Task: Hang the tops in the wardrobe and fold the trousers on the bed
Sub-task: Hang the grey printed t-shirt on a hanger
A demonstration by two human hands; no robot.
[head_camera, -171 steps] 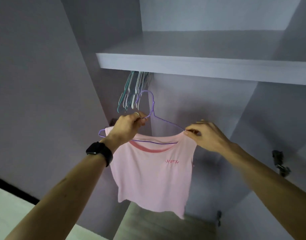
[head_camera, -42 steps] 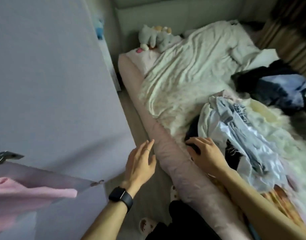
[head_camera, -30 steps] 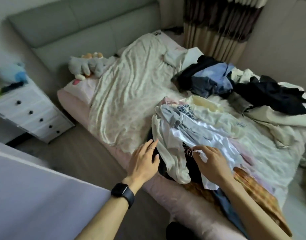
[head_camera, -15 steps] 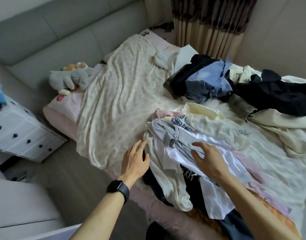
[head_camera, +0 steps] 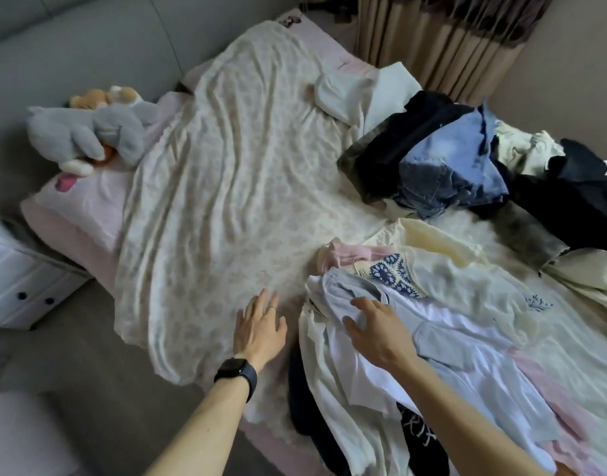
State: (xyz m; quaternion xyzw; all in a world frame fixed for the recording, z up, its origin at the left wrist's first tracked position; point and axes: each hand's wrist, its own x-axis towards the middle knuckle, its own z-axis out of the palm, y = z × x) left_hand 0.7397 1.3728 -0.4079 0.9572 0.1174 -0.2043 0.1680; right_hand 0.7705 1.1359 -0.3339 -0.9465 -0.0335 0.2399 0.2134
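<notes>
A heap of light tops (head_camera: 467, 338) lies on the near right part of the bed (head_camera: 226, 201), with a pale grey-blue top (head_camera: 449, 345) uppermost. My right hand (head_camera: 377, 329) rests on that top with its fingers spread and fairly straight. My left hand (head_camera: 260, 328), with a ring and a black watch, hovers open over the patterned sheet just left of the heap. A second heap of dark and denim trousers (head_camera: 449, 166) lies farther back on the right. The wardrobe is out of view.
A grey plush toy (head_camera: 89, 135) lies on the pink pillow at the bed's head. A white chest of drawers (head_camera: 16, 286) stands at the left, a striped curtain (head_camera: 449, 39) behind the bed. Bare floor runs along the bed's near side.
The view swung from the wardrobe, where the pink top was held on a hanger, to the bed. Both hands moved forward over the bed; my right hand reached farther up the heap of tops.
</notes>
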